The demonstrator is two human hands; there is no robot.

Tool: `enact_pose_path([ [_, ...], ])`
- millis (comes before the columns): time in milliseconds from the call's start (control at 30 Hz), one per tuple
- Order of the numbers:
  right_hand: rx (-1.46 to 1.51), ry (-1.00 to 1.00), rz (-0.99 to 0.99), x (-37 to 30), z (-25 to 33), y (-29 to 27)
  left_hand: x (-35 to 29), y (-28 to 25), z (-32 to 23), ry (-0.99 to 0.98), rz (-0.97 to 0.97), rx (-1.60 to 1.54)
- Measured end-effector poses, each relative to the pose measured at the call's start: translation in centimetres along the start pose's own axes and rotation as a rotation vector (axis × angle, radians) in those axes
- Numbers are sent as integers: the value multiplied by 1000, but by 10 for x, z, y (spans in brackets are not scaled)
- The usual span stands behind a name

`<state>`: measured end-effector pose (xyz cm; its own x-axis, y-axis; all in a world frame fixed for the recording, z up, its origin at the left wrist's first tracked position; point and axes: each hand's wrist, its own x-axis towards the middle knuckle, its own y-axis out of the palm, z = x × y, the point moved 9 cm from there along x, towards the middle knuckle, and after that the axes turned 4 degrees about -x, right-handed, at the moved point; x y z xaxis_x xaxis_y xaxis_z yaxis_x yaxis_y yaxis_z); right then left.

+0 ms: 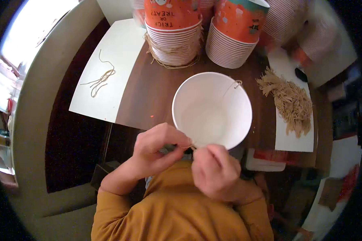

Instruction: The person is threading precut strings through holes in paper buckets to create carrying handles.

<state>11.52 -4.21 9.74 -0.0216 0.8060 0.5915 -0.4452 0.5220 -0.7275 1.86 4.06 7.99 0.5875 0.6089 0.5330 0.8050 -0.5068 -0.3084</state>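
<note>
Working a thin tan twine (pixel 194 147) at the seven o'clock rim of a round white paper bucket (pixel 209 116) before us, we pinch it with our left hand (pixel 155 146) and curled right hand (pixel 215 170). We judge this to be tying; the next move seems to call for drawing it snug. At eleven o'clock, an orange printed paper bucket stack (pixel 173 18) bears upside-down dark lettering; we make out no brand

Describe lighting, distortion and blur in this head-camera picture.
Head view: glare whites out the upper left; head view: fisheye distortion leaves dark curved borders; head view: the ribbed white-and-orange paper bucket stack at far upper right blurs, while the round white paper bucket looks crisper.
</note>
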Motion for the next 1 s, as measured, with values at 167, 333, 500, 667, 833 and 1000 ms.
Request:
enact_pose_path([
  [167, 45, 6, -149, 5, -33, -9, -1, 29, 34, -198, -177, -385],
  [333, 170, 37, -250, 5, -48, -20, 0, 40, 42, -304, -217, -438],
  [500, 289, 57, -292, 11, -51, -27, 3, 43, 35, -255, -213, -528],
  [667, 300, 100, -291, -9, -67, -14, -4, 43, 39, -246, -310, -418],
  [833, 1027, 637, -122, -38, -101, 51, -6, 39, 3, 142, -406, 279],
  [1000, 1357, 827, -86, -40, -96, 83, -15, 32, 9, 176, -481, 465],
])
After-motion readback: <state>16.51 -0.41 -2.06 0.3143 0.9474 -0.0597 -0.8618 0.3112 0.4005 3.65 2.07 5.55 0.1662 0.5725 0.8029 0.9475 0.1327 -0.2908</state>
